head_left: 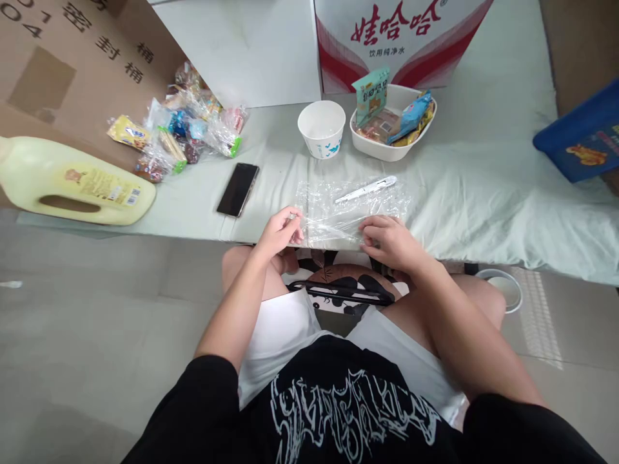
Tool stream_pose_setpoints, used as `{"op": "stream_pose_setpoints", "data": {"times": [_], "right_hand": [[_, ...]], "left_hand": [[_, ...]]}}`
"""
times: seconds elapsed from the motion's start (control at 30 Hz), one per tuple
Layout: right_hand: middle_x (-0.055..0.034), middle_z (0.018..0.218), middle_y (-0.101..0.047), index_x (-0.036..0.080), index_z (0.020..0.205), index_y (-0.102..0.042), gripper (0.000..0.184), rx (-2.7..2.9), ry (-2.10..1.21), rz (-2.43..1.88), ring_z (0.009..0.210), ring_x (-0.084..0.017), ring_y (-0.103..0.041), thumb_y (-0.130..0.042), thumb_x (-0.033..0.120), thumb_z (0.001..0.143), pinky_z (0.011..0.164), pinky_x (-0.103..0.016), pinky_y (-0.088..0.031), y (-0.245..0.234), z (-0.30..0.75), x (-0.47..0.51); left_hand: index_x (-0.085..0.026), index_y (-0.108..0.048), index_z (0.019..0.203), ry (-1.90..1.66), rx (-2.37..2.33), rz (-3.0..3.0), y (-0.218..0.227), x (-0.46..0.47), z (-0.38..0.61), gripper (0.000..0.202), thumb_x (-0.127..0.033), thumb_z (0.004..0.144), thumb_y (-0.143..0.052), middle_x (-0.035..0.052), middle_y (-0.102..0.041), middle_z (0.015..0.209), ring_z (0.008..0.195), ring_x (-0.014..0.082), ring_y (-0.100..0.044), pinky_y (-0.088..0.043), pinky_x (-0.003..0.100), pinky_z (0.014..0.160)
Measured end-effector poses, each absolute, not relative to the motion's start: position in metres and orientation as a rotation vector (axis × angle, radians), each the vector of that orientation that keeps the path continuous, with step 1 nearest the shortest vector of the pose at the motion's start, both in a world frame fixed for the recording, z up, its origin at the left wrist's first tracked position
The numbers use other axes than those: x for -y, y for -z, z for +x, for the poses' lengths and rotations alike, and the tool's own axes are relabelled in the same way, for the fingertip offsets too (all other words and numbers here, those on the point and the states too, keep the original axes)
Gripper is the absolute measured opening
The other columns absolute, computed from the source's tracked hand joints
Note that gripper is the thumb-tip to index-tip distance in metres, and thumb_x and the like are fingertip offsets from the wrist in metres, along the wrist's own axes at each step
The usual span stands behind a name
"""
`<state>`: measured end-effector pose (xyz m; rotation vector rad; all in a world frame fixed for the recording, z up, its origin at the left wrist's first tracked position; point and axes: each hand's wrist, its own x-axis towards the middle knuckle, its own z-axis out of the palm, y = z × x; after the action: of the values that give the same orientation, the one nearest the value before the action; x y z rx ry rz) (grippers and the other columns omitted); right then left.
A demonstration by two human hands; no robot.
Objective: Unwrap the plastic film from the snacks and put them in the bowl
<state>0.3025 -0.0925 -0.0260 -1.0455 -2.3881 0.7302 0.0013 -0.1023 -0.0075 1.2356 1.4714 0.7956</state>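
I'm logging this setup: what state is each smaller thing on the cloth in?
Clear plastic: spread out, wrinkled
White pen-like item: lying on or in the plastic
Phone: flat, screen dark
Paper cup: upright, open at top
White bowl: open, holding packets
Wrapped snacks: loosely heaped, outside the bowl
Yellow bottle: top out of frame, cap unseen

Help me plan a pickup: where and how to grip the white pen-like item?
Probably pinch the pen-like item across its middle, from above with the nearer right hand: it is slim and lies flat, slanting across the clear plastic.
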Motion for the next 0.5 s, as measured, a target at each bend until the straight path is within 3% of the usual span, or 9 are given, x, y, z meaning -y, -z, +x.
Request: {"op": "stream_pose_setpoints", "data": {"times": [0.07, 0.2, 0.3, 0.4, 0.5], "right_hand": [[-0.0117, 0.108, -0.072, 0.022, 0.070, -0.048, 0.020, 2.316, -0.768, -0.993, 0.104, -0.029, -0.070, -0.058, 0.020, 0.087, 0.091, -0.049, -0.054, 0.023, 0.302, 0.089], [-0.0127, 0.117, -0.071, 0.022, 0.072, -0.049, 0.024, 2.077, -0.744, -1.003, 0.110, -0.028, -0.071, -0.063, 0.028, 0.091, 0.090, -0.044, -0.056, 0.018, 0.305, 0.083], [-0.0033, 0.084, -0.072, 0.024, 0.073, -0.046, 0.027, 1.856, -0.778, -1.109, 0.091, -0.024, -0.075, -0.066, 0.029, 0.091, 0.092, -0.044, -0.057, 0.019, 0.305, 0.078], [0.0039, 0.062, -0.060, 0.026, 0.080, -0.045, 0.025, 1.608, -0.882, -1.241, 0.061, -0.019, -0.069, -0.065, 0.032, 0.093, 0.066, -0.035, -0.057, 0.023, 0.304, 0.070], [0.0080, 0.055, -0.050, 0.028, 0.094, -0.047, 0.016, 1.455, -0.904, -1.279, 0.042, -0.014, -0.054, -0.061, 0.035, 0.097, 0.046, -0.030, -0.043, 0.030, 0.304, 0.060]], "left_hand": [[-0.021, -0.057, 0.092, -0.792, -1.469, 1.267, 0.005, 0.090, -0.003, 0.027, -0.045, 0.085, -0.067, -0.0056, -0.061, 0.054, 0.043, 0.0096, -0.059, -0.044, 0.018, 0.044], [-0.021, -0.060, 0.091, -0.822, -1.444, 1.327, 0.006, 0.060, -0.008, 0.023, -0.041, 0.083, -0.066, -0.0051, -0.059, 0.052, 0.042, 0.0109, -0.057, -0.043, 0.020, 0.043], [-0.021, -0.060, 0.090, -0.888, -1.398, 1.341, 0.013, 0.048, -0.010, 0.026, -0.044, 0.082, -0.067, -0.0047, -0.058, 0.051, 0.044, 0.0117, -0.057, -0.045, 0.022, 0.046], [-0.021, -0.061, 0.097, -0.916, -1.306, 1.347, 0.021, 0.048, -0.010, 0.036, -0.048, 0.077, -0.074, -0.0038, -0.062, 0.056, 0.053, 0.0128, -0.063, -0.050, 0.024, 0.057], [-0.019, -0.064, 0.104, -0.848, -1.236, 1.395, 0.023, 0.053, -0.011, 0.050, -0.042, 0.066, -0.087, -0.0009, -0.070, 0.069, 0.071, 0.0158, -0.070, -0.055, 0.028, 0.074]]}}
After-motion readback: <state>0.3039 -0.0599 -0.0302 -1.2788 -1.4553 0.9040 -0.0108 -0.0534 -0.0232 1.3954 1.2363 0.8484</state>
